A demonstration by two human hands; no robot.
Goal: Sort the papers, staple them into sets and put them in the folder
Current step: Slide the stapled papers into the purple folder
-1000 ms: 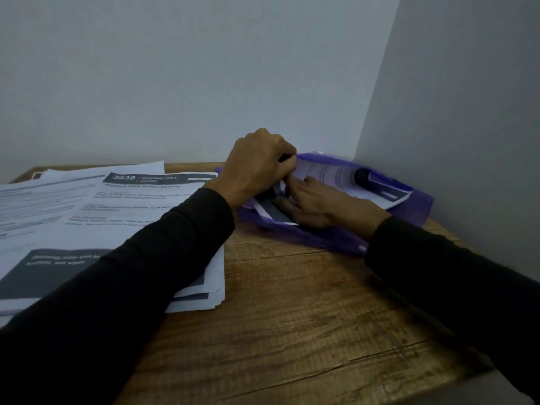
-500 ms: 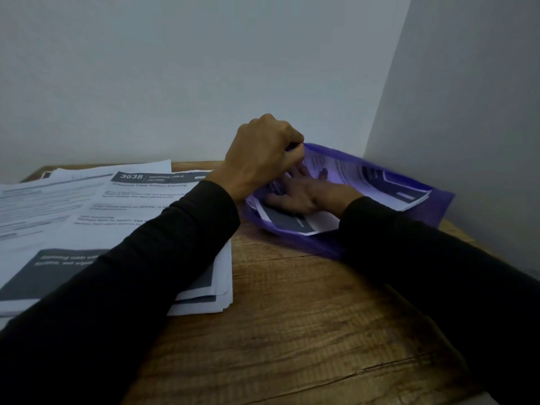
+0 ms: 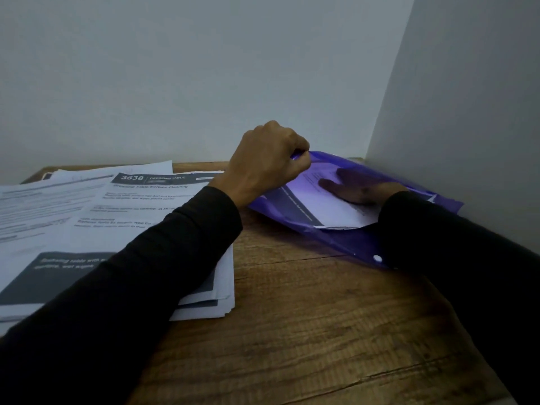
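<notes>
Against the corner wall I pinched the purple folder's (image 3: 344,238) flap up with my curled left hand (image 3: 263,162), so my right hand (image 3: 355,187), fingers flat inside, could push the paper set (image 3: 324,207) deeper, while unsorted papers (image 3: 96,217) waited left.

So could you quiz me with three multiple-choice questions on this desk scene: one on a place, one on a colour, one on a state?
1. Where does the folder lie?
A. by the right wall
B. on the paper stack
C. on the floor

2. What colour is the folder?
A. green
B. purple
C. red

3. What is the left hand doing?
A. resting flat on the desk
B. gripping the folder's flap
C. holding a stapler

Answers: 1 A, it sits in the corner by the wall; 2 B, translucent purple; 3 B, fingers curl round the raised flap while the right hand lies on the sheets inside.
</notes>
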